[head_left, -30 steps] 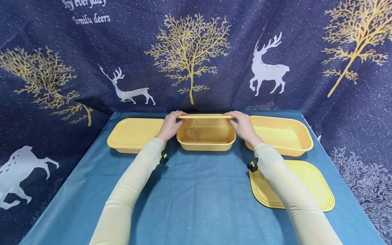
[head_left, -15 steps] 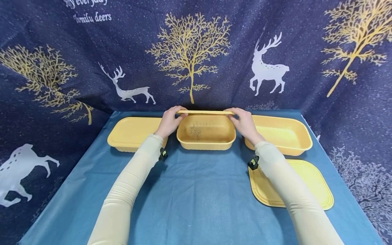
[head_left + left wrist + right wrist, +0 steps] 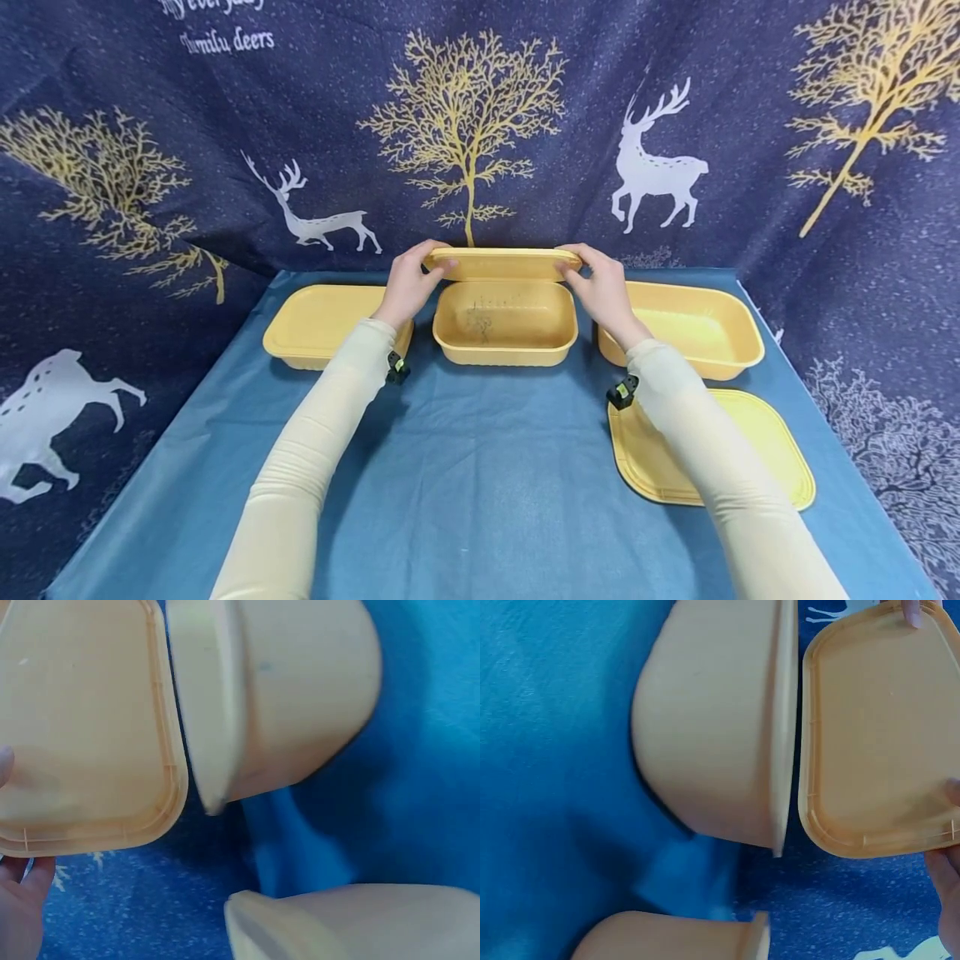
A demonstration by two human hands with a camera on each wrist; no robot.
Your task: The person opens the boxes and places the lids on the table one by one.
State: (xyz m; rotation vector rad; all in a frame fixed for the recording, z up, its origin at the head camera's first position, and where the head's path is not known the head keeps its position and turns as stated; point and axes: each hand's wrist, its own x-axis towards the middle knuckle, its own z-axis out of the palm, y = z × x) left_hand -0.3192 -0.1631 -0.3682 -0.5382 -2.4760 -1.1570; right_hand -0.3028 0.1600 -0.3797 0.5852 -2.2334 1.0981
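Both hands hold a yellow plastic lid [image 3: 502, 265] on edge behind an open yellow box [image 3: 505, 357] in the head view. My left hand [image 3: 408, 283] pinches its left end, and my right hand [image 3: 603, 292] does the same at the right end. Thumbs lie on the lid's near face, fingers behind it. In the left wrist view the ridged underside of the lid [image 3: 82, 712] faces the camera, close to the box rim [image 3: 232, 697]. Some dark marks show inside the box.
To the left stands a yellow box with its lid on [image 3: 322, 321]. An open yellow box [image 3: 682, 367] stands to the right, with another lid [image 3: 757, 442] flat on the blue cloth [image 3: 480, 483] in front. A dark curtain [image 3: 570, 100] printed with deer hangs behind.
Both hands have raised the lid and tilted it from nearly edge-on to more upright, so its near face shows. The hands have moved up and slightly apart. The boxes have stayed in place.
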